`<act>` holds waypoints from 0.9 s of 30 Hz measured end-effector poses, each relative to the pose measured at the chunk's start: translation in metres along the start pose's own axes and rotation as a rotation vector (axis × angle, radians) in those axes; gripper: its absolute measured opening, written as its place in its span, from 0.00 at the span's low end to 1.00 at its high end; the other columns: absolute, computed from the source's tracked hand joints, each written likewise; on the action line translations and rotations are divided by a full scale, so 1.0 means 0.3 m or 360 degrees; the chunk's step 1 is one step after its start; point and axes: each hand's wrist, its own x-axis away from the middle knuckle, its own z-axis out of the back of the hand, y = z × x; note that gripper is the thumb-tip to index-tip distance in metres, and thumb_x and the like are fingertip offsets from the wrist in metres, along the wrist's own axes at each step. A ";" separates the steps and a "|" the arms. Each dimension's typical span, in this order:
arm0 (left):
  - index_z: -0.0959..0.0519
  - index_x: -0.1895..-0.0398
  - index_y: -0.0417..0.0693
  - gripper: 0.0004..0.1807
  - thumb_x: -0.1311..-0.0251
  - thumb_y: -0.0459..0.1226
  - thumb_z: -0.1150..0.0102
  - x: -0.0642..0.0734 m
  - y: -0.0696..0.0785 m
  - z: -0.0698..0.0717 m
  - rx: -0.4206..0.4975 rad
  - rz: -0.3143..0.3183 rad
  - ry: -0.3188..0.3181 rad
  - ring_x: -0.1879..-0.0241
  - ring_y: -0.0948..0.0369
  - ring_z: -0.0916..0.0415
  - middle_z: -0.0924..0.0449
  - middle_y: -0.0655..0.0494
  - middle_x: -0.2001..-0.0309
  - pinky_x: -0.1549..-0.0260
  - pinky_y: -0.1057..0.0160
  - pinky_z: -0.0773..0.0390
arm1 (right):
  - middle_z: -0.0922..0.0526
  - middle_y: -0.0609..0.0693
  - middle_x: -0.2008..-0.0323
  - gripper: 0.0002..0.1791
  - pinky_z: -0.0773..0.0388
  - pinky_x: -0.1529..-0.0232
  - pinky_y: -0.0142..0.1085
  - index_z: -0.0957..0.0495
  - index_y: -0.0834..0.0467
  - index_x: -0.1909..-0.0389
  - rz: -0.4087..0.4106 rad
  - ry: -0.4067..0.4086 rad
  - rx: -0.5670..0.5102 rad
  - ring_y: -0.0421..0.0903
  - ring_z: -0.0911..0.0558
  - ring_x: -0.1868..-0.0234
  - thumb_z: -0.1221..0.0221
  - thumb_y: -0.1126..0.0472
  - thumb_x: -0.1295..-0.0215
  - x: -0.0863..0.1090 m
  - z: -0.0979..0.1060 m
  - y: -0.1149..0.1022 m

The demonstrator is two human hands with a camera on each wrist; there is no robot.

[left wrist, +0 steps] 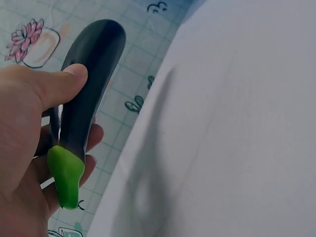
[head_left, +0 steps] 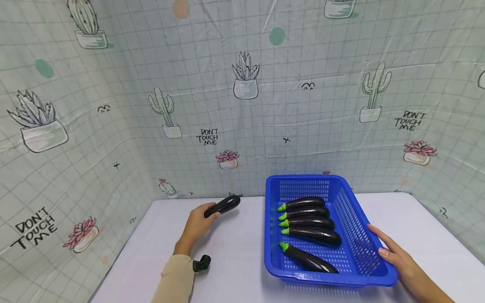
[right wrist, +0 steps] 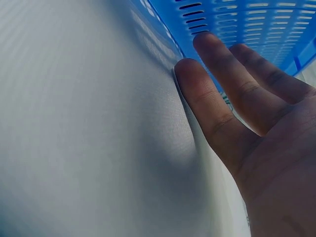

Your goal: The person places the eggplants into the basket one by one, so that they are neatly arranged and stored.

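Note:
My left hand (head_left: 201, 221) grips a dark, glossy eggplant (head_left: 226, 205) above the table's left part. In the left wrist view, its thumb lies across the dark skin, with fingers behind, and the green stem end (left wrist: 66, 173) points down toward the palm. A blue perforated plastic basket (head_left: 269, 235) stands to the right. Inside it lie several eggplants (head_left: 312, 236), green stem ends to the left, the nearest one slightly apart and slanted. My right hand (head_left: 401, 261) rests on the basket's right side; in the right wrist view, its nearly straight fingers (right wrist: 202, 94) touch the outer wall.
A white-covered table (head_left: 235, 252) bears the basket. Pale grid-patterned cloth (head_left: 265, 118) with printed cacti and plant pots hangs behind and at both sides. A small black device (head_left: 202, 263) is worn at the left wrist, by the beige sleeve (head_left: 176, 275).

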 end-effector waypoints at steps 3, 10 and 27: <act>0.23 0.36 0.42 0.25 0.35 0.40 0.34 0.013 0.012 0.001 0.0019 0.0019 0.0001 0.37 0.44 0.28 0.23 0.43 0.39 0.39 0.42 0.32 | 0.44 0.22 0.32 0.32 0.27 0.50 0.26 0.56 0.55 0.19 0.0002 -0.0012 -0.0038 0.23 0.34 0.39 0.66 0.68 0.21 -0.002 -0.006 -0.002; 0.23 0.35 0.44 0.25 0.34 0.42 0.35 0.025 0.053 0.019 0.0052 -0.0009 -0.0005 0.38 0.47 0.27 0.23 0.46 0.38 0.40 0.44 0.30 | 0.45 0.25 0.30 0.32 0.24 0.51 0.29 0.56 0.52 0.19 -0.0010 -0.0001 -0.0032 0.24 0.33 0.40 0.67 0.67 0.20 0.000 -0.001 0.000; 0.21 0.37 0.48 0.23 0.34 0.42 0.35 0.044 0.159 0.033 0.0270 -0.0143 -0.0081 0.48 0.55 0.21 0.19 0.51 0.44 0.50 0.51 0.21 | 0.49 0.34 0.25 0.32 0.26 0.50 0.28 0.54 0.48 0.19 -0.0010 0.0014 0.0012 0.22 0.35 0.39 0.67 0.67 0.21 0.001 0.000 0.006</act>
